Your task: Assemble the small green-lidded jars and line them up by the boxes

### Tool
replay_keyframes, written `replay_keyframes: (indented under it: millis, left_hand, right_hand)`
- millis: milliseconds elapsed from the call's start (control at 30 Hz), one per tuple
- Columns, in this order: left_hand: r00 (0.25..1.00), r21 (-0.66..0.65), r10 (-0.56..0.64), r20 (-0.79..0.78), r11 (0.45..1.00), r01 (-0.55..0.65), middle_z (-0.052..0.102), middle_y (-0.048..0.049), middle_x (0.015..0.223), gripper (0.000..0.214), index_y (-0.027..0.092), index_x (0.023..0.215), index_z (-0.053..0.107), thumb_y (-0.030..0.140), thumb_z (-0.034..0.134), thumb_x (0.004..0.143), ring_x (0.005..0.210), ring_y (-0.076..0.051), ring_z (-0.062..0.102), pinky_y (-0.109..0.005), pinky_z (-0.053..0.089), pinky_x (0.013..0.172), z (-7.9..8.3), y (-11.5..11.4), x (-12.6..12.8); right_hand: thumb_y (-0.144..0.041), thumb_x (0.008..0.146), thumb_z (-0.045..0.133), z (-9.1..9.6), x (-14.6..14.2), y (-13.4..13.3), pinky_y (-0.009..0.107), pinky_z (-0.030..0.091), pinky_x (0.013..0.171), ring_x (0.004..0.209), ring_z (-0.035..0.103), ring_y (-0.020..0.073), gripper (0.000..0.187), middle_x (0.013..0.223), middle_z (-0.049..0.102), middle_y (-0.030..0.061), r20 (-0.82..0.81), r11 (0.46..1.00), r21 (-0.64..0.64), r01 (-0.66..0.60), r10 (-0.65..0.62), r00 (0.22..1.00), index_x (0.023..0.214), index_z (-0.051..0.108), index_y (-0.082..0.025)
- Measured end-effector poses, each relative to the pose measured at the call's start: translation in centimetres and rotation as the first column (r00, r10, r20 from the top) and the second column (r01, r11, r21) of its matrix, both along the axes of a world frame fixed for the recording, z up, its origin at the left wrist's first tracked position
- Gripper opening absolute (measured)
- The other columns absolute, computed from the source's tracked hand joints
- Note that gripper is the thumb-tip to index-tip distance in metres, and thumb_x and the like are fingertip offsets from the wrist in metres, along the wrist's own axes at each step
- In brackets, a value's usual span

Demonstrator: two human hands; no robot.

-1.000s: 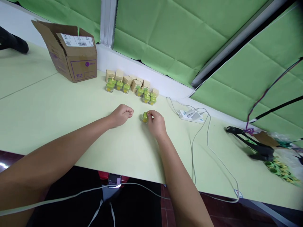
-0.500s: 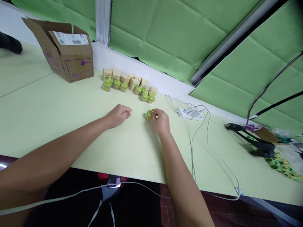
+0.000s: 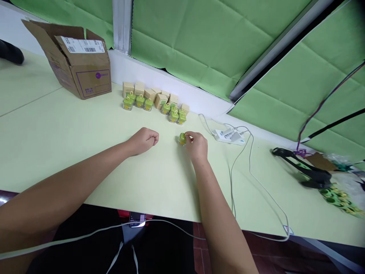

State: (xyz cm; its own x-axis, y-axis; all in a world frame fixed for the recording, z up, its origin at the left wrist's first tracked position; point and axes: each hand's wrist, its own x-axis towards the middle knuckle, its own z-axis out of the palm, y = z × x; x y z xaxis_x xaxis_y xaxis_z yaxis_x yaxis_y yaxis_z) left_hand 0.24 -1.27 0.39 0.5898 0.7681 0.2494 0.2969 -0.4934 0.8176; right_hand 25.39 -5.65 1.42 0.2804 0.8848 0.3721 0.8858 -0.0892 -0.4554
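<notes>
My right hand (image 3: 197, 147) rests on the pale green table (image 3: 57, 125), its fingertips pinching a small green-and-yellow cube trinket (image 3: 182, 139) with a yellow loop. My left hand (image 3: 143, 140) lies closed in a loose fist a little to the left, holding nothing. Beyond both hands, a group of similar green trinkets (image 3: 148, 104) stands in rows, with small kraft paper boxes (image 3: 151, 93) behind them against the wall.
An open cardboard shipping box (image 3: 91, 78) stands at the back left. To the right lie a white power strip (image 3: 228, 136) with grey cables, and a black stand (image 3: 310, 174) by a patterned green sheet (image 3: 339, 201). A phone (image 3: 137, 220) sits below the table's front edge.
My right hand has shifted slightly rightward along the table with the green trinket still in its fingers. My left fist has stayed nearly in place, and the view has drifted a little.
</notes>
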Motion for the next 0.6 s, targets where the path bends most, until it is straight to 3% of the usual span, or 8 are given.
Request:
replay_keyframes:
  millis: [233,367,500,600]
  left_hand:
    - [1.000,-0.063,-0.023,-0.012,0.998,0.022,0.043,0.0031,0.055,0.015,0.019,0.061,0.052,0.013,0.042,0.071,0.053,-0.012,0.037,-0.027,0.028,0.052,0.1,-0.2,0.3]
    - [0.999,-0.085,-0.029,-0.020,0.996,0.028,0.043,0.0030,0.055,0.014,0.019,0.061,0.053,0.014,0.043,0.070,0.053,-0.012,0.037,-0.027,0.027,0.052,-0.2,0.0,0.5]
    - [0.999,-0.077,-0.045,-0.011,0.996,0.044,0.047,0.0023,0.057,0.013,0.019,0.061,0.054,0.014,0.044,0.068,0.055,-0.013,0.040,-0.027,0.029,0.053,-0.5,0.3,0.7]
    - [0.999,-0.091,-0.048,-0.018,0.995,0.046,0.047,0.0025,0.056,0.013,0.019,0.062,0.055,0.015,0.045,0.068,0.054,-0.013,0.040,-0.028,0.029,0.053,-0.6,0.5,0.8]
  right_hand:
    - [-0.024,0.093,0.048,-0.3,1.0,1.3,0.041,0.052,0.092,0.087,0.068,0.0226,0.032,0.105,0.076,0.0098,0.004,0.999,0.030,0.034,-0.034,0.999,0.101,0.079,-0.022]
    - [-0.024,0.091,0.048,-0.1,1.7,3.8,0.039,0.053,0.087,0.083,0.068,0.0239,0.034,0.090,0.077,0.0092,0.054,0.999,0.001,0.055,-0.055,0.997,0.102,0.080,-0.022]
    - [-0.024,0.090,0.050,0.3,1.6,6.5,0.038,0.053,0.086,0.081,0.069,0.0241,0.034,0.091,0.079,0.0101,0.034,0.998,-0.031,0.062,-0.061,0.998,0.105,0.081,-0.020]
    - [-0.024,0.091,0.052,0.4,0.1,8.2,0.036,0.053,0.086,0.084,0.070,0.0242,0.033,0.099,0.080,0.0097,0.047,0.999,-0.040,-0.014,0.016,0.999,0.107,0.080,-0.021]
